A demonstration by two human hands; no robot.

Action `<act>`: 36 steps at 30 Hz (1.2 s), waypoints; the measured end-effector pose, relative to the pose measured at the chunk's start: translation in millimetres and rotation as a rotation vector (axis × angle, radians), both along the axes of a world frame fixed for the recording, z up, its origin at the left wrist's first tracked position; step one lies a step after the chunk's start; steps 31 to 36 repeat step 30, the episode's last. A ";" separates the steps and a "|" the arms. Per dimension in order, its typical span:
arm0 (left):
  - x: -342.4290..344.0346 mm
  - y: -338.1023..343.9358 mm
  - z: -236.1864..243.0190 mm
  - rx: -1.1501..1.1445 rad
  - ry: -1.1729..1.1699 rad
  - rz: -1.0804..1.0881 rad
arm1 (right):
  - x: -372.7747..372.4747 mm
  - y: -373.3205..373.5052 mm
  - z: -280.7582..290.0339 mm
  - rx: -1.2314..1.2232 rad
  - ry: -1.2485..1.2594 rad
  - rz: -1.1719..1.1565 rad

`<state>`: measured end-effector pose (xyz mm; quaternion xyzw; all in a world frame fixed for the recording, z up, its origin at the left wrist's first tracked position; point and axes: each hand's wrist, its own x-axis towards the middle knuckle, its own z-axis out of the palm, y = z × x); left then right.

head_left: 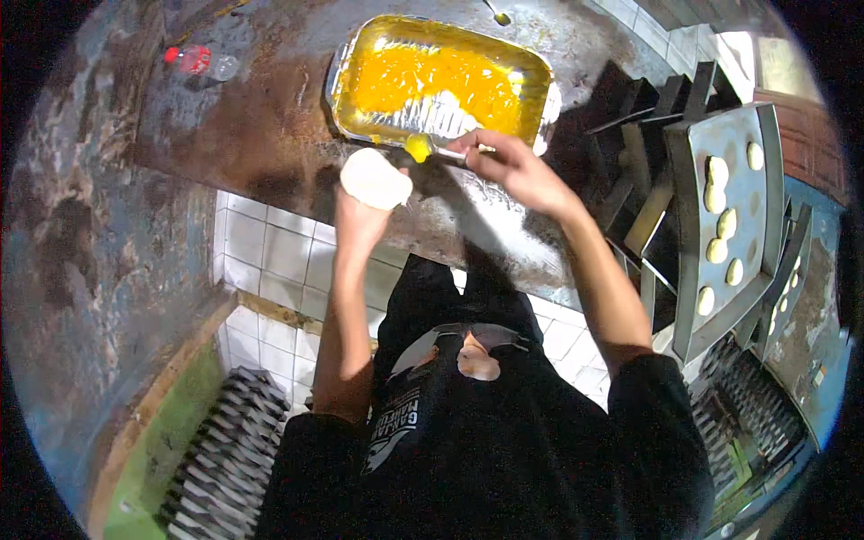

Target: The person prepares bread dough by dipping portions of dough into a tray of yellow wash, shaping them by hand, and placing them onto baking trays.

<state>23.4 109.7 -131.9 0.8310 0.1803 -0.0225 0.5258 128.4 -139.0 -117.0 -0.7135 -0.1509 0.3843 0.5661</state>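
Observation:
A flattened round of pale dough (pixel 376 178) lies across the palm of my left hand (pixel 362 220), which is raised over the near edge of the table. Just right of the dough, my right hand (pixel 513 171) grips a spoon (pixel 448 155) by its handle. Bright yellow filling (pixel 418 147) sits on the spoon's end, close to the dough's upper right edge. Beyond both hands stands a foil tray (pixel 551 112) with glossy yellow-orange filling (pixel 432 81) spread inside. Bare foil shows at its near middle. The dough hides most of my left fingers.
A plastic bottle (pixel 202 62) with red on it lies at the table's far left. Another spoon (pixel 497 13) rests at the far edge. On the right, a metal baking tray (pixel 693 216) with several dough pieces leans beside dark metal shapes (pixel 657 108). More trays stand below it.

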 end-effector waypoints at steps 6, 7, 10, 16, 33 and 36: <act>10.9 -39.9 10.7 -0.383 -0.121 -0.004 | -80.2 31.3 43.0 -0.151 -0.807 -0.223; 13.3 -45.1 15.5 -0.386 -0.126 -0.007 | -85.9 26.6 38.0 -0.175 -0.853 -0.242; 13.4 -53.6 20.4 -0.479 -0.034 0.073 | -106.4 9.3 17.1 -0.197 -0.872 -0.279; -5.3 -46.9 17.6 -0.846 0.086 0.196 | -159.8 -49.0 -88.0 -0.398 -0.587 -0.437; -11.1 -87.9 92.0 -0.565 0.044 -0.652 | -59.1 -46.5 189.5 -0.299 -0.650 0.341; -11.1 -87.9 92.0 -0.565 0.044 -0.652 | -59.1 -46.5 189.5 -0.299 -0.650 0.341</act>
